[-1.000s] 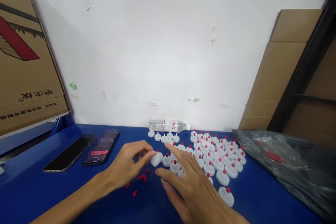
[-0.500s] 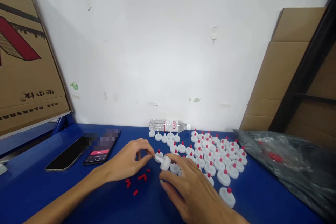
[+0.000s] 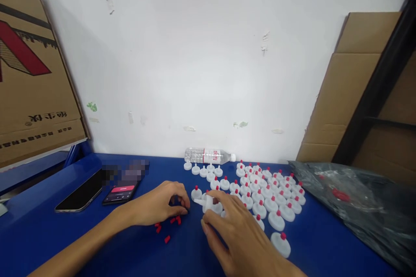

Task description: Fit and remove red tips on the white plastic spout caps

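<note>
My right hand (image 3: 234, 220) pinches a white plastic nozzle cap (image 3: 208, 202) between thumb and fingers, its bare spout pointing left. My left hand (image 3: 164, 202) is low over the blue table with fingers curled and thumb and index fingertips close together; whatever is between them is hidden. Just below it lie several small red tips (image 3: 167, 239). Beyond and right of my right hand stand many white nozzle caps with red tips on their spouts (image 3: 271, 203). Several white caps with bare spouts (image 3: 203, 172) stand farther back.
A clear plastic bottle (image 3: 209, 156) lies along the wall. Two phones (image 3: 79, 192) rest on the blue table (image 3: 123, 246) at left. A dark plastic bag (image 3: 357, 203) covers the right side. Cardboard (image 3: 344, 91) leans at the right, and a printed carton (image 3: 35, 95) stands at left.
My left hand has moved down and slightly left, away from the spout to the red tips, covering the nearest one. The held nozzle cap has shifted slightly right, its spout still leftward.
</note>
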A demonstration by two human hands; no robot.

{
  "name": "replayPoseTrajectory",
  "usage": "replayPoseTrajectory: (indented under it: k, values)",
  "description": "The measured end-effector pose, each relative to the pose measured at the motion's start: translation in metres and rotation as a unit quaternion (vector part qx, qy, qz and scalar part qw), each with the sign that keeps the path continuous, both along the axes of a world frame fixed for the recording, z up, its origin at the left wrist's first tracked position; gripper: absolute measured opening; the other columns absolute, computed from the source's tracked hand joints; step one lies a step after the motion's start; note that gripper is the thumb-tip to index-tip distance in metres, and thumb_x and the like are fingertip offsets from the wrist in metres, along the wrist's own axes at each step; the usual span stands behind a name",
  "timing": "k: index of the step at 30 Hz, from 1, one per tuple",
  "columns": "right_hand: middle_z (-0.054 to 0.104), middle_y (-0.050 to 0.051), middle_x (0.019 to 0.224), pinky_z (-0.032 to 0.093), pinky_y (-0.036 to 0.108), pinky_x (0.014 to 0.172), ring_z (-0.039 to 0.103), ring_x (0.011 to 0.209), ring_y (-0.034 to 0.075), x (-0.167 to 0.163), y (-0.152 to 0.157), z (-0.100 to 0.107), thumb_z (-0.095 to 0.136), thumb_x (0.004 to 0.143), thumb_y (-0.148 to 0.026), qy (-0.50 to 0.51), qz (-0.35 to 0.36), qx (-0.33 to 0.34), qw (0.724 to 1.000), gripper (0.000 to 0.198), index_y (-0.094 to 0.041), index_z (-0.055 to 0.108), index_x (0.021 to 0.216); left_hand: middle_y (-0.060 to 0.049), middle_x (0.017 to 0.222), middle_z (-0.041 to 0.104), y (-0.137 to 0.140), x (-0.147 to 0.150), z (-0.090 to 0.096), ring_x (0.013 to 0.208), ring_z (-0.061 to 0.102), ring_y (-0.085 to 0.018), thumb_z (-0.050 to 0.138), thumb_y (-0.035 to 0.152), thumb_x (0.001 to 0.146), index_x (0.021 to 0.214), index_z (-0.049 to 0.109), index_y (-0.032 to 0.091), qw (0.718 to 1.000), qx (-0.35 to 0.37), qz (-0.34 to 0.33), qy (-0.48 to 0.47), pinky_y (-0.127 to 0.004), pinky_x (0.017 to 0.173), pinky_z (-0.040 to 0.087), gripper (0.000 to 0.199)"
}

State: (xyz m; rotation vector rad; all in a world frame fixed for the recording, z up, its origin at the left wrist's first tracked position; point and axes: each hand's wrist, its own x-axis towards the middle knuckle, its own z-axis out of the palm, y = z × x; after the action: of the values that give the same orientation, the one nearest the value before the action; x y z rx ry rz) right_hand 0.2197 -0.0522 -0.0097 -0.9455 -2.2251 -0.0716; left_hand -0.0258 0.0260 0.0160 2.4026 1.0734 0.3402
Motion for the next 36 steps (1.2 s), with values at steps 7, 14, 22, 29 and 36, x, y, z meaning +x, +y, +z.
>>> replayPoseTrajectory:
  k: [7, 14, 22, 29, 36]
  values:
    - [0.061, 0.013, 0.130, 0.054, 0.045, 0.094, 0.062, 0.113, 0.028, -0.001, 0.001, 0.001, 0.052, 0.096, -0.018, 0.001, -0.001, -0.001, 1.000, 0.014, -0.021, 0.065, 0.094, -0.001, 0.100, 0.069, -0.002, 0.000, 0.001, 0.094, 0.062, -0.019, 0.059, 0.027, 0.099, 0.097, 0.072, 0.023, 1.000, 0.019, 0.004, -0.014, -0.027, 0.084, 0.046, 0.014]
    - [0.061, 0.013, 0.129, 0.053, 0.046, 0.095, 0.061, 0.113, 0.028, 0.000, 0.001, -0.001, 0.052, 0.095, -0.018, -0.003, -0.004, -0.002, 1.000, 0.013, -0.021, 0.065, 0.093, -0.001, 0.099, 0.068, 0.005, -0.005, -0.011, 0.091, 0.063, -0.019, 0.065, 0.027, 0.095, 0.103, 0.075, 0.024, 1.000, 0.028, 0.009, -0.007, -0.026, 0.078, 0.047, 0.012]
    - [0.060, 0.014, 0.127, 0.052, 0.046, 0.095, 0.061, 0.113, 0.028, 0.000, 0.002, -0.002, 0.052, 0.096, -0.019, -0.006, -0.014, -0.006, 1.000, 0.014, -0.021, 0.065, 0.092, -0.001, 0.104, 0.072, 0.000, 0.000, -0.004, 0.095, 0.065, -0.019, 0.057, 0.030, 0.102, 0.104, 0.072, 0.024, 0.998, 0.059, 0.007, -0.037, -0.028, 0.086, 0.047, 0.016]
    - [0.064, 0.015, 0.121, 0.051, 0.050, 0.098, 0.061, 0.116, 0.030, -0.001, 0.001, 0.001, 0.049, 0.100, -0.021, -0.026, -0.037, 0.022, 0.999, 0.018, -0.021, 0.065, 0.092, -0.003, 0.097, 0.078, -0.012, 0.013, 0.000, 0.076, 0.067, -0.016, 0.064, 0.032, 0.099, 0.117, 0.075, 0.024, 0.989, 0.078, 0.003, -0.124, -0.023, 0.064, 0.047, 0.023]
    - [0.066, 0.013, 0.115, 0.052, 0.048, 0.098, 0.062, 0.114, 0.028, -0.001, 0.004, -0.003, 0.054, 0.097, -0.018, -0.036, -0.033, 0.059, 0.997, 0.013, -0.021, 0.064, 0.089, -0.004, 0.098, 0.076, -0.022, 0.021, -0.003, 0.078, 0.066, -0.015, 0.063, 0.031, 0.100, 0.109, 0.079, 0.023, 0.984, 0.077, -0.019, -0.159, -0.021, 0.061, 0.046, 0.020]
